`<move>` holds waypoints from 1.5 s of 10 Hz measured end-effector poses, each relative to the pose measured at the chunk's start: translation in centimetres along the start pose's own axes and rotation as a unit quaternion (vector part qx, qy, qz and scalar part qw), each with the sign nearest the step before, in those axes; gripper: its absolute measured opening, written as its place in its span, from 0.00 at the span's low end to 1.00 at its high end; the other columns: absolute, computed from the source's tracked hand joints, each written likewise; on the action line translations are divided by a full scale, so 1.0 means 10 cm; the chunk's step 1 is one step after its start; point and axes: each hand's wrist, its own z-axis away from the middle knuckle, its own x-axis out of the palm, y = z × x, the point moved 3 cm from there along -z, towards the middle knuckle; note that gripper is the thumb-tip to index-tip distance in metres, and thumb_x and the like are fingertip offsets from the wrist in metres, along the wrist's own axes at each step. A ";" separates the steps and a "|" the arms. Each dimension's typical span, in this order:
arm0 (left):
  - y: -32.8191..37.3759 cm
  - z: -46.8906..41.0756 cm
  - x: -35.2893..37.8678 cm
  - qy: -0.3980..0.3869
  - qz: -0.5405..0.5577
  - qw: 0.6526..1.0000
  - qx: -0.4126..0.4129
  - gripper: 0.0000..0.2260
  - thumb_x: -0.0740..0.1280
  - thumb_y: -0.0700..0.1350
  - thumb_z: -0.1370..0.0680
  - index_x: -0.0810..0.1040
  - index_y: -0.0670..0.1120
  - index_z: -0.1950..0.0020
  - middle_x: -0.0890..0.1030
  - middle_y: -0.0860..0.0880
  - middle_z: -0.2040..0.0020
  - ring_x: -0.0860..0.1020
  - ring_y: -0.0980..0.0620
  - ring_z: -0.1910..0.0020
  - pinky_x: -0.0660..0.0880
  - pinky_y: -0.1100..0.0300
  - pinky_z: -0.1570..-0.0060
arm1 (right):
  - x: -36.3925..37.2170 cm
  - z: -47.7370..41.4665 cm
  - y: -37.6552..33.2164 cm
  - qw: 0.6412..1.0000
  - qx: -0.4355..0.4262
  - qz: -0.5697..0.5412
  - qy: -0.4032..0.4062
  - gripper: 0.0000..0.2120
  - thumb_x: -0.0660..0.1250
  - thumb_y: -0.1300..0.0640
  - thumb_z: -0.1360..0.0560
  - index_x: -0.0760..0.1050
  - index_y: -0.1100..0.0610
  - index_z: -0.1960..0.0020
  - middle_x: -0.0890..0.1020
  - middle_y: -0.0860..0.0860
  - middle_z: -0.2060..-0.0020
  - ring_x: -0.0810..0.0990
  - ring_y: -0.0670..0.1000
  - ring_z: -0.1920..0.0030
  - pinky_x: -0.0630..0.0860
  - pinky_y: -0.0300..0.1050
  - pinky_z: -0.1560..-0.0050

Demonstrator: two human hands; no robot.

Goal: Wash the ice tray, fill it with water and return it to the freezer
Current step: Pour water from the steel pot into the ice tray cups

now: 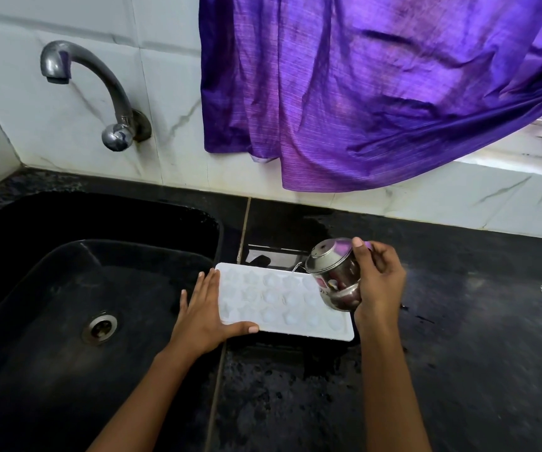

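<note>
From the head view, I see the white ice tray (282, 301) lying on the dark counter (458, 321) just right of the sink (67, 305). My left hand (204, 318) lies flat, fingers spread, bracing its near-left corner; my right hand (380, 282) grips a tilted steel pot (331, 272) over its right end. Tipping too fast could flood the cells and spill. There's open room to the right.

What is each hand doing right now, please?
Left hand: open, fingers flat, steadying the ice tray at its left end.
Right hand: closed on the steel pot, tilted over the tray.
</note>
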 end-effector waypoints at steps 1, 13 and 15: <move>0.00 0.00 -0.01 -0.001 -0.007 1.000 0.000 0.68 0.47 0.85 0.56 0.38 0.48 0.24 0.41 0.53 0.23 0.36 0.59 0.27 0.35 0.49 0.28 | 0.03 0.03 -0.01 0.999 0.020 -0.043 -0.015 0.05 0.71 0.57 0.28 0.75 0.53 0.58 0.81 0.52 0.57 0.79 0.51 0.53 0.76 0.47 0.49; 0.00 0.02 -0.02 -0.002 0.012 1.000 0.004 0.69 0.46 0.84 0.56 0.38 0.48 0.24 0.40 0.53 0.23 0.33 0.63 0.31 0.34 0.50 0.29 | 0.31 0.14 -0.22 0.994 -0.067 0.049 -0.071 0.06 0.72 0.53 0.29 0.76 0.47 0.59 0.81 0.45 0.58 0.79 0.48 0.52 0.74 0.36 0.55; 0.00 0.02 -0.02 -0.001 0.015 1.000 0.004 0.69 0.47 0.84 0.56 0.38 0.48 0.24 0.40 0.54 0.23 0.33 0.63 0.31 0.34 0.50 0.29 | 0.32 0.11 -0.26 0.993 -0.086 0.042 -0.067 0.06 0.73 0.53 0.30 0.76 0.48 0.59 0.81 0.46 0.59 0.79 0.48 0.53 0.72 0.35 0.57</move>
